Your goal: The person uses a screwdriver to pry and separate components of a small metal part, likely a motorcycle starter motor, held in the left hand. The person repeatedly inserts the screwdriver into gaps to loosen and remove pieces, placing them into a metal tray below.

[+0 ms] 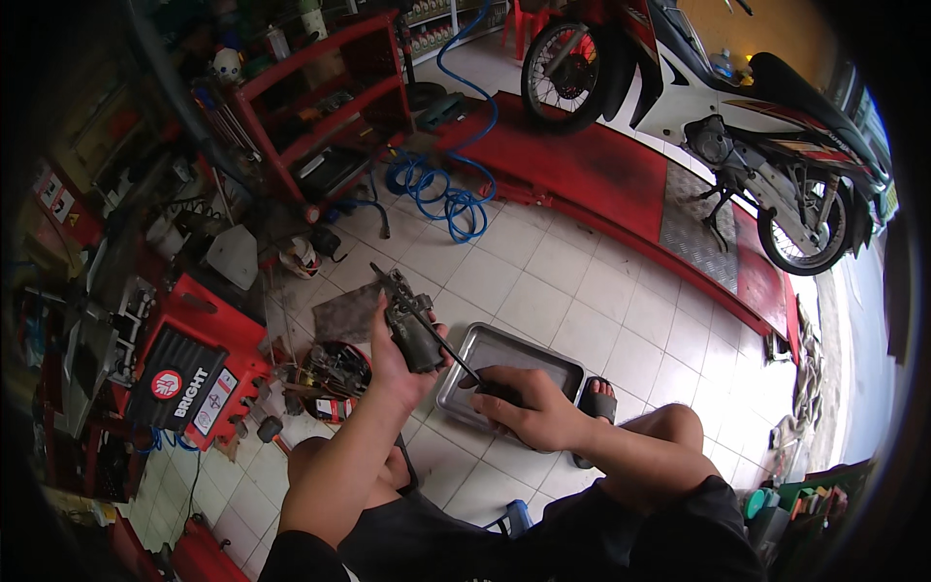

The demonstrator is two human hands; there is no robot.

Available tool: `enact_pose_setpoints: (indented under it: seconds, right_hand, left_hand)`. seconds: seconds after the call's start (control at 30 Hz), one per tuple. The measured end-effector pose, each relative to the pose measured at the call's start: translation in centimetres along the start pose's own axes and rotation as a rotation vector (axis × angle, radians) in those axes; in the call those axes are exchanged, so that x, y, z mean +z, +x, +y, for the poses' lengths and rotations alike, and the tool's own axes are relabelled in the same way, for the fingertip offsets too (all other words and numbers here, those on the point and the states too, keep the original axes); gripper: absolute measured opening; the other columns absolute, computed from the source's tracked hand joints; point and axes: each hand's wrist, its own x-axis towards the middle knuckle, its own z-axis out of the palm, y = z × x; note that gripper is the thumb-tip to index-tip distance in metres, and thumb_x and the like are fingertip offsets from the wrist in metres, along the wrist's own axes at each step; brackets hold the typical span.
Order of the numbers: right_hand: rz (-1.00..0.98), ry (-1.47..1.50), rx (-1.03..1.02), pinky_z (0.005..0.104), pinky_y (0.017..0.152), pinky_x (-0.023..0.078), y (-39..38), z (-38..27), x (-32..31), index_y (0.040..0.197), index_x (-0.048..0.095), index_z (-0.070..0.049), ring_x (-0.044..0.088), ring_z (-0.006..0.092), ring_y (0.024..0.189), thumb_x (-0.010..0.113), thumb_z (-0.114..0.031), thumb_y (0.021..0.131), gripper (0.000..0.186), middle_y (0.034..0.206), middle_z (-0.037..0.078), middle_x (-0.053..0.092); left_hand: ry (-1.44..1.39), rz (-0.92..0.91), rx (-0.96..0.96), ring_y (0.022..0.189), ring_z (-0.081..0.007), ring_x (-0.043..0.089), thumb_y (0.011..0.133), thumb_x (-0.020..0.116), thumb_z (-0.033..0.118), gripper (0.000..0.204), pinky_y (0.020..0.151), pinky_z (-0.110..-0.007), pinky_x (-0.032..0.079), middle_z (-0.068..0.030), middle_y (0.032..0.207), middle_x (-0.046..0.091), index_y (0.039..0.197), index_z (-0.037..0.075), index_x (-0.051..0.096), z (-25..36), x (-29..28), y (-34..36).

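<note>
My left hand (396,376) is wrapped around a greasy dark metal engine part (415,339), held up in front of me, palm beneath it. My right hand (529,409) is closed on the near end of a long thin dark rod-like tool (452,350). The rod slants up and left across the engine part, and its far end sticks out beyond it. Whether its tip touches the part, I cannot tell. Beneath my hands, a shallow metal tray (529,346) lies on the tiled floor, partly hidden by my right hand.
A white motorcycle (669,112) stands on a red lift platform (572,160) at far right. A coiled blue air hose (451,199) lies ahead. On the left are a red tool cart (325,107), a red-and-black machine (184,359) and a container of small dark parts (337,369).
</note>
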Motion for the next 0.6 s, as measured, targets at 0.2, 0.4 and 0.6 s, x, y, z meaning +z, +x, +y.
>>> enact_pose_setpoints:
  seconds: [0.2, 0.4, 0.6]
  right_hand:
    - [0.008, 0.048, -0.048, 0.0312, 0.061, 0.047, 0.0, 0.5, 0.1, 0.112, 0.065, 0.005, 0.056, 0.0121, 0.064, 0.063, -0.026, 0.101, 0.033, 0.071, 0.007, 0.062]
    - [-0.011, 0.044, -0.008, 0.0306, 0.061, 0.048, -0.1, 0.4, 0.0, 0.113, 0.065, 0.005, 0.057, 0.0117, 0.066, 0.063, -0.028, 0.101, 0.035, 0.073, 0.007, 0.063]
    - [0.076, 0.265, 0.011, 0.0265, 0.059, 0.048, -0.6, -0.7, 0.1, 0.118, 0.063, 0.003, 0.058, 0.0087, 0.066, 0.058, -0.026, 0.105, 0.032, 0.077, 0.003, 0.063]
  left_hand:
    - [0.025, -0.025, -0.008, 0.077, -0.0211, 0.058, 0.088, 0.052, 0.079, 0.068, 0.065, -0.037, 0.045, -0.0058, 0.084, 0.061, 0.092, 0.012, 0.062, -0.5, -0.3, 0.0]
    - [0.025, 0.051, -0.003, 0.068, -0.0226, 0.049, 0.087, 0.045, 0.082, 0.071, 0.068, -0.035, 0.038, -0.0046, 0.077, 0.057, 0.091, 0.013, 0.061, -0.4, 0.6, -0.3]
    - [0.029, -0.072, 0.011, 0.068, -0.0244, 0.055, 0.09, 0.044, 0.079, 0.068, 0.068, -0.038, 0.043, -0.0073, 0.079, 0.06, 0.091, 0.012, 0.06, 0.2, -0.2, -0.5]
